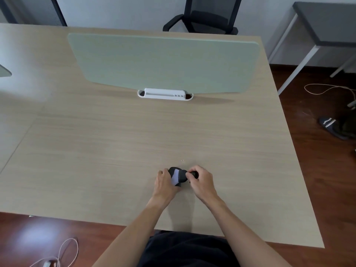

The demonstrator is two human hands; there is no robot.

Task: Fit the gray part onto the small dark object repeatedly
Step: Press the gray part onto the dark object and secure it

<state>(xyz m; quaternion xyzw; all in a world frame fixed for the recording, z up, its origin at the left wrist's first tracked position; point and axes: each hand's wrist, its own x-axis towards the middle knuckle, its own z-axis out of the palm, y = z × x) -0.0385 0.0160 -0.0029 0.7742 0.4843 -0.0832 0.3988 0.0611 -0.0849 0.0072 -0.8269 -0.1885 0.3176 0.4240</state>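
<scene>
Head view, the only view supplied. Two small pieces are being held together just above the bench (115, 151), near its front edge and directly ahead of the person.

The left hand (165, 186) is being kept closed around the gray part (175, 177), whose pale face is being shown upward between the thumb and the fingers. The right hand (202, 183) is being kept closed around the small dark object (194, 174), of which only a dark rounded end is being exposed beyond the fingertips.

The deciding relation is being noted as follows: the two pieces are lying side by side along a line running left to right across the bench, the gray part to the left and the small dark object to the right. A dark section is being seen between them, and the pieces are judged to be touching or partly engaged there; whether the fit is fully seated cannot be told, since the joint is being covered by the fingers.

Neither hand is being found nearer to the work than the other, each already holding its own piece. Any coming push or pull is therefore judged to be along that left-to-right line, the hands being driven toward or away from each other.

A pale green divider panel (163, 62) is being seen standing well behind, clear of the work.
</scene>
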